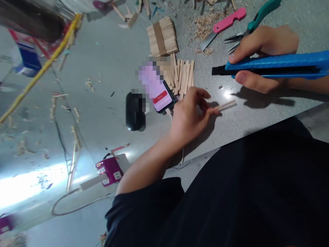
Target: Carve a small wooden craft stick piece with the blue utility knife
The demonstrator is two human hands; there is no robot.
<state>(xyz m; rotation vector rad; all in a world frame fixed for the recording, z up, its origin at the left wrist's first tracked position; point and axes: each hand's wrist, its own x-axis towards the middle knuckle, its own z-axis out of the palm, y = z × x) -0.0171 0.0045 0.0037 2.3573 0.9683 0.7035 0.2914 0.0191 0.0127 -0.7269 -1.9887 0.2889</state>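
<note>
Between its fingertips my left hand (190,113) pinches a short wooden craft stick (227,105), just over the table near its front edge. My right hand (264,44) is closed round a blue utility knife (272,64), whose dark tip points left, above the table. Beyond my left hand lie several loose craft sticks (186,73) in a fanned pile. A banded bundle of craft sticks (162,36) sits behind them. Beside the pile is a phone (161,97) with a lit, partly blurred screen.
A pink-handled folding knife (228,20) and green-handled pliers (257,20) lie at the back right by wood shavings (205,25). A black mouse (135,111) is left of the phone. A purple power adapter (110,171) with a cable lies at lower left.
</note>
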